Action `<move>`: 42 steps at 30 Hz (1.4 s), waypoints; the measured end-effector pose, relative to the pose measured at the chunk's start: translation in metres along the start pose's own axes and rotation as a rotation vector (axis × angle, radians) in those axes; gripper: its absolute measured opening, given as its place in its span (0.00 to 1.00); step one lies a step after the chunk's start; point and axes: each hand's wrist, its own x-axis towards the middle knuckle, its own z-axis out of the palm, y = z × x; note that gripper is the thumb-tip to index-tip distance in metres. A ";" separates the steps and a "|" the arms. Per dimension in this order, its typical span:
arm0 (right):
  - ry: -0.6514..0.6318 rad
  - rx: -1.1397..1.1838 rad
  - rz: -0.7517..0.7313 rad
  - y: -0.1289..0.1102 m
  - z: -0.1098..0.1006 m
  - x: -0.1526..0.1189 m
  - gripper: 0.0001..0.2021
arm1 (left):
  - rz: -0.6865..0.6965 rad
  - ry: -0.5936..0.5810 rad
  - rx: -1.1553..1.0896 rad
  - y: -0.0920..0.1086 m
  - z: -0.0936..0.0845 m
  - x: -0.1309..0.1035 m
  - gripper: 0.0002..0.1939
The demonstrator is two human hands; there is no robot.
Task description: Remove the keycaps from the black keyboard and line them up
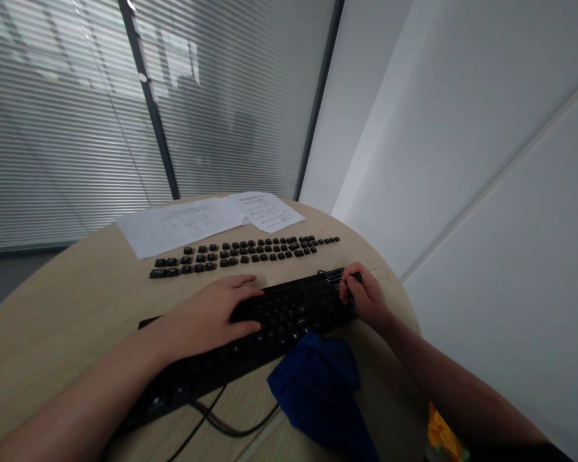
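A black keyboard [289, 314] lies slantwise on the round wooden table. My left hand [221, 314] rests over its left part, fingers spread, the thumb on the keys and the fingertips near the far edge. Over the keyboard's right end, my right hand [363, 295] is closed around the dark handle of a wire keycap puller [330, 278]. Its thin wires reach left above the keys, and the fingers hide part of it. Beyond the keyboard, several loose black keycaps [212, 256] are laid out in rows.
White printed sheets [187, 221] lie at the table's far side. A crumpled blue cloth [318, 385] sits against the keyboard's near edge, beside a black cable [236, 433]. A window with blinds [241, 96] and a white wall [486, 128] stand beyond the table [77, 289].
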 end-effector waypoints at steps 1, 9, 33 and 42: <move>-0.064 -0.044 -0.105 -0.011 0.001 -0.004 0.05 | -0.021 0.069 -0.028 0.008 -0.003 0.000 0.22; -0.451 -0.212 -0.706 -0.087 0.035 -0.012 0.02 | -0.217 0.148 -0.590 0.049 0.001 -0.003 0.19; -0.422 -0.548 -0.618 -0.074 0.057 0.000 0.12 | -0.259 -0.016 -0.725 0.038 0.021 0.003 0.21; -0.252 -0.631 -0.165 -0.003 0.001 0.086 0.10 | -0.098 0.257 -0.006 0.028 0.014 -0.002 0.20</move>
